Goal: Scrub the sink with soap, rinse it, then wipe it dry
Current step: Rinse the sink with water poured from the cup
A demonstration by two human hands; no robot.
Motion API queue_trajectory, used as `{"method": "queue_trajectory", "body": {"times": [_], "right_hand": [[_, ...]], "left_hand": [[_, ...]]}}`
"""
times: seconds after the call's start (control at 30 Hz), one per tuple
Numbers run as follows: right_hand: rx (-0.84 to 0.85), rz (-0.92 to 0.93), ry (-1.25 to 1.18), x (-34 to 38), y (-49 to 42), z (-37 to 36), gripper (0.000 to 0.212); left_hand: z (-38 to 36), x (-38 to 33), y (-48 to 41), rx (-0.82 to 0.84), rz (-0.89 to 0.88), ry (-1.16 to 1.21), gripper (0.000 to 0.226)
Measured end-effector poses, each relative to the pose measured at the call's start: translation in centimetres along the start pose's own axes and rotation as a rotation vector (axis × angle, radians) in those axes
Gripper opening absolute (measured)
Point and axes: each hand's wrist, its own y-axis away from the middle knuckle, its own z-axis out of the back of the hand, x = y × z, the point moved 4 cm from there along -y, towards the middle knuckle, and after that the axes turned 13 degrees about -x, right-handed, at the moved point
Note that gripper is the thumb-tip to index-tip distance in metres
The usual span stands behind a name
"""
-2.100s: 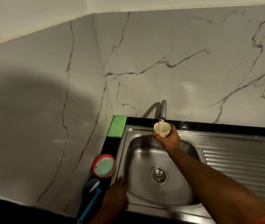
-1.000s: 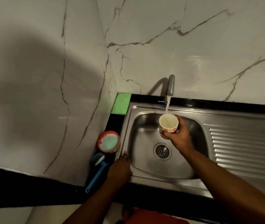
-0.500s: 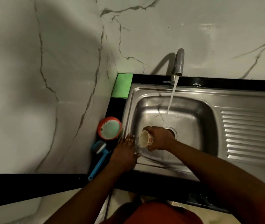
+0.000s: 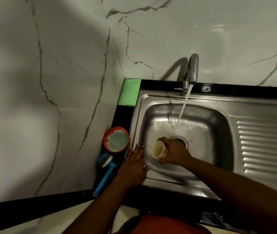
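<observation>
The steel sink point(image 4: 218, 132) fills the middle right, with water running from the tap point(image 4: 191, 70) into the basin. My right hand point(image 4: 175, 152) grips a small white cup with a red pattern point(image 4: 158, 150), tipped on its side with its mouth facing left, low in the basin and over the drain. My left hand point(image 4: 132, 164) lies flat, fingers spread, on the sink's front-left rim. A round red tub of green soap point(image 4: 115, 139) and a blue-handled brush point(image 4: 105, 171) sit on the black counter left of the sink.
A folded green cloth point(image 4: 129, 92) lies at the back left corner of the counter. Marble-pattern walls close in the left and back sides. The ribbed draining board point(image 4: 266, 149) extends to the right of the basin.
The cup came away from under the tap, went down to the basin's front left and tipped sideways. My left hand slid a little along the rim. The view tilted downward.
</observation>
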Motion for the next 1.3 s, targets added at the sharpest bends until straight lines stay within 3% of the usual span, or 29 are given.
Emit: {"method": "queue_trajectory", "body": {"times": [0.07, 0.13, 0.3, 0.43, 0.57, 0.67, 0.8, 0.87, 0.93, 1.07, 1.17, 1.3], "right_hand": [[0.148, 0.046, 0.121, 0.9, -1.7, -0.3, 0.093], [0.183, 0.059, 0.151, 2.1, -4.2, 0.0, 0.094], [-0.040, -0.173, -0.119, 2.7, -9.6, 2.4, 0.085], [-0.297, -0.421, -0.413, 1.3, -8.5, 2.8, 0.082], [-0.434, -0.441, -0.491, 0.4, -4.5, 0.8, 0.080], [-0.321, -0.404, -0.386, 0.0, -2.7, -1.0, 0.085], [0.014, -0.263, -0.168, 1.4, -4.8, -1.0, 0.090], [0.058, -0.241, -0.138, 2.2, -7.0, 0.1, 0.090], [-0.026, -0.360, -0.325, 2.3, -8.9, 1.7, 0.084], [-0.224, -0.896, -1.050, 0.6, -8.9, 2.4, 0.052], [-0.333, -1.034, -1.172, -0.7, -7.0, 1.4, 0.052], [-0.422, -1.093, -1.087, -1.6, -3.2, -0.5, 0.053]], "left_hand": [[0.0, -0.1, -0.1, 0.023, 0.009, 0.005, 0.080], [0.1, -0.1, -0.2, 0.033, 0.015, 0.019, 0.080], [-0.1, 0.0, -0.3, 0.017, 0.018, 0.040, 0.081], [-0.4, 0.1, -0.3, 0.001, 0.009, 0.028, 0.081], [-0.4, 0.1, -0.3, 0.014, 0.021, 0.036, 0.080], [-0.3, 0.1, -0.2, 0.030, 0.019, 0.046, 0.079], [-0.4, 0.1, -0.3, 0.020, 0.011, 0.035, 0.079], [-0.7, 0.2, -0.4, 0.022, 0.004, 0.020, 0.079], [-0.9, 0.3, -0.5, 0.014, 0.002, 0.031, 0.079], [-1.1, 0.3, -0.5, 0.011, 0.012, 0.034, 0.084], [-1.1, 0.3, -0.5, 0.008, 0.017, 0.042, 0.084], [-1.3, 0.4, -0.6, 0.036, 0.019, 0.037, 0.084]]}}
